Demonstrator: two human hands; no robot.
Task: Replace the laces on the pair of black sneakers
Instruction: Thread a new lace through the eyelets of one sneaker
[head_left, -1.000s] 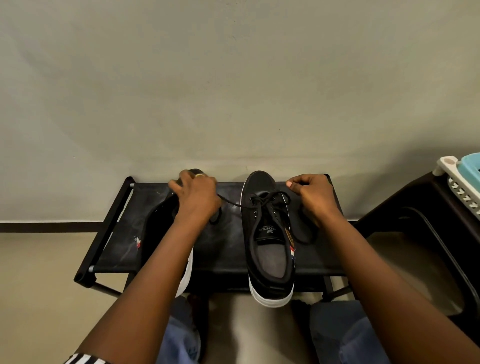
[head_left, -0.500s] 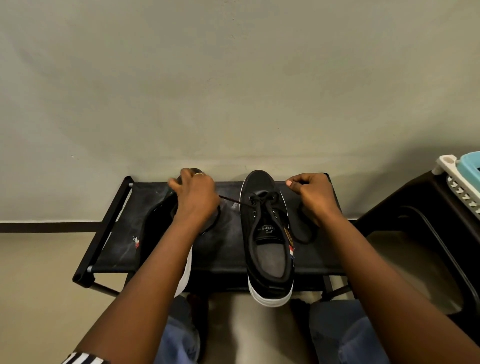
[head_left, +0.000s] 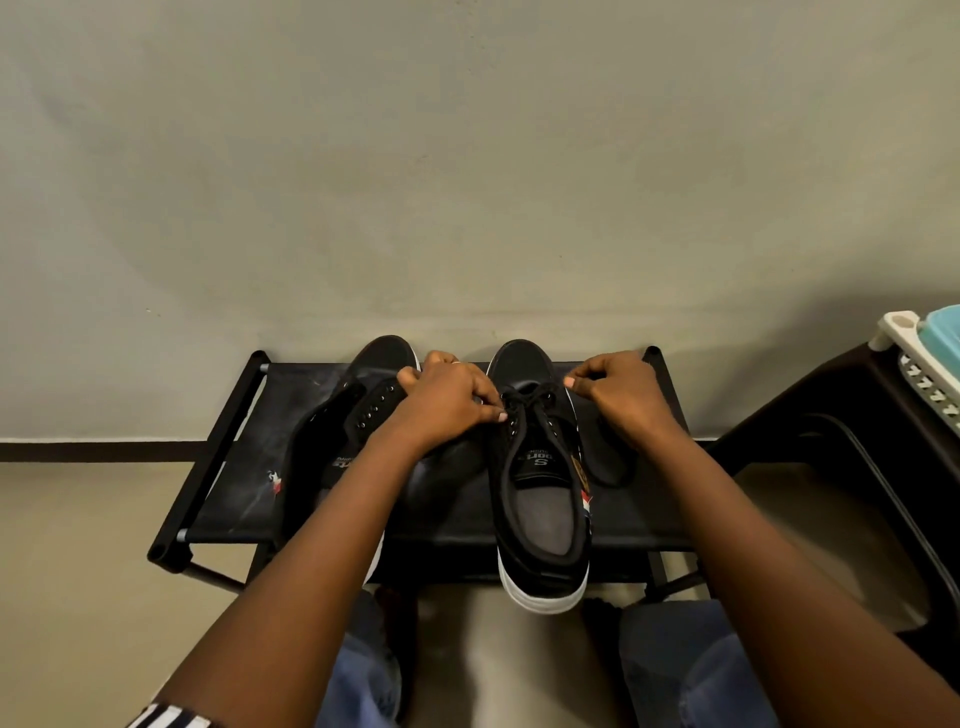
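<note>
Both hands are up at the front of the right sneaker (head_left: 540, 483), apart from each other with the shoe's laced throat between them. Her left hand (head_left: 447, 402) has its fingertips curled down at the eyelets, pinching the black lace (head_left: 524, 397) where it crosses; the right hand (head_left: 621, 392) is fisted just beside the toe, thumb pressed to forefinger, gripping the other run of lace, which loops down on the bench behind the wrist. The left sneaker (head_left: 363, 410) lies tilted just beside it, eyelets bare, partly under the left forearm. Both shoes sit on a low black fabric bench (head_left: 228, 499) with a tube frame, pushed against a plain grey wall (head_left: 467, 182). Pale floor (head_left: 67, 597) runs underneath, a dark skirting strip (head_left: 93, 449) at the wall's foot. A dark chair (head_left: 852, 467) stands at the right, with a white and teal basket (head_left: 930, 353) at its edge.
</note>
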